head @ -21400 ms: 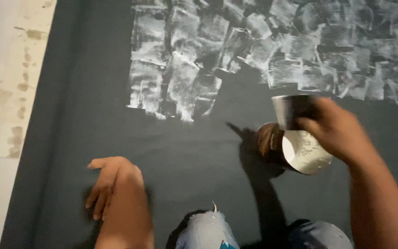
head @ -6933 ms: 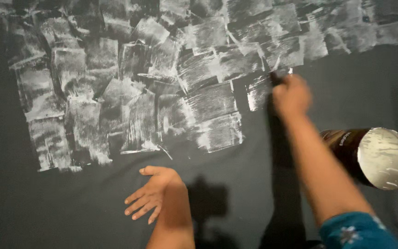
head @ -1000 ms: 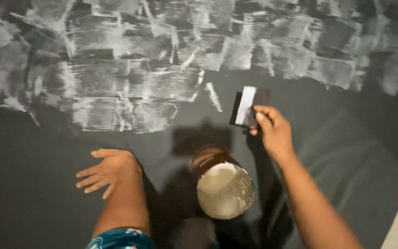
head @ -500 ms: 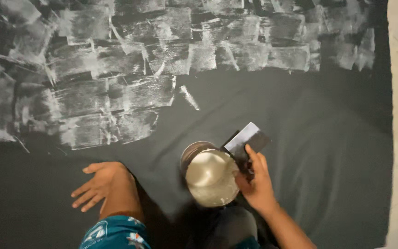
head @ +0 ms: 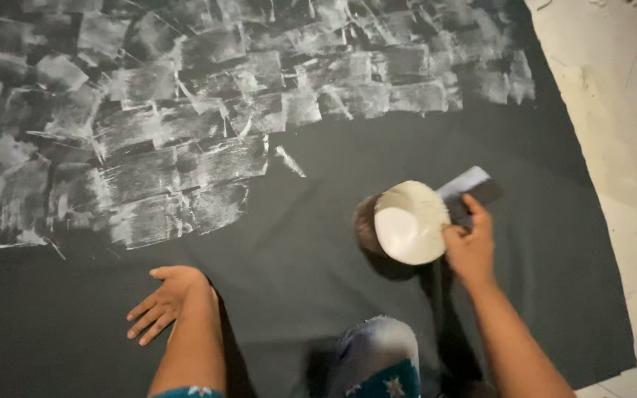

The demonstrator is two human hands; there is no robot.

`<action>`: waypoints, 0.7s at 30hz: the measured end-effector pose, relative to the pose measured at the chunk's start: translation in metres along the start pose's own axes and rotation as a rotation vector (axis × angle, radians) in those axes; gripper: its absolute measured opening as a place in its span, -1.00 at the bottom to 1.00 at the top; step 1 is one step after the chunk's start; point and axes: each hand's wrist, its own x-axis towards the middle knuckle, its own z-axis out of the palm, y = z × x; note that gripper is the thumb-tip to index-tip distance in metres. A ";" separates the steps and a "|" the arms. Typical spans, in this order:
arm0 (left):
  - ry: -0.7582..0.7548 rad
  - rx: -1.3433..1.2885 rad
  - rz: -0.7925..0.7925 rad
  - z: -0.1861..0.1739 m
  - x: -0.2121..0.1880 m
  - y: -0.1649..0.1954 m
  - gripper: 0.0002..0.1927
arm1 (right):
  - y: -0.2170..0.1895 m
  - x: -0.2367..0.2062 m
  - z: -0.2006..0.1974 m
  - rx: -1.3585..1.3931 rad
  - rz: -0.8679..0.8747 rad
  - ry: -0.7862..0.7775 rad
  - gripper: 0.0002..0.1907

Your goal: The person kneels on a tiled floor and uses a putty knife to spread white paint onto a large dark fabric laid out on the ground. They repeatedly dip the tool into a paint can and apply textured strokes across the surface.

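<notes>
Right hand [head: 470,247] apparently gripping scraper [head: 470,193]

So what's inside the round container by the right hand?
The container holds white paste almost to its rim. How deep it goes cannot be seen. The right hand holds a flat scraper at its edge, part hidden behind the rim.

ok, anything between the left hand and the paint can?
Nothing: head view shows only bare dark cloth between the left hand and the can.
</notes>
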 end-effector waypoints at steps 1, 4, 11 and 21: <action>-0.040 -0.020 0.021 -0.001 0.002 -0.005 -0.04 | 0.011 0.010 -0.011 -0.021 0.010 0.041 -0.32; 0.003 -0.096 0.071 0.007 0.007 -0.021 -0.12 | 0.048 0.040 -0.038 -0.012 -0.124 0.155 -0.30; 0.150 -0.017 -0.040 0.057 -0.024 -0.012 -0.16 | 0.107 0.070 -0.084 -0.132 0.062 0.321 -0.26; 0.321 0.000 -0.106 0.044 -0.060 0.002 -0.16 | 0.091 0.057 -0.098 -0.300 -0.046 0.453 -0.44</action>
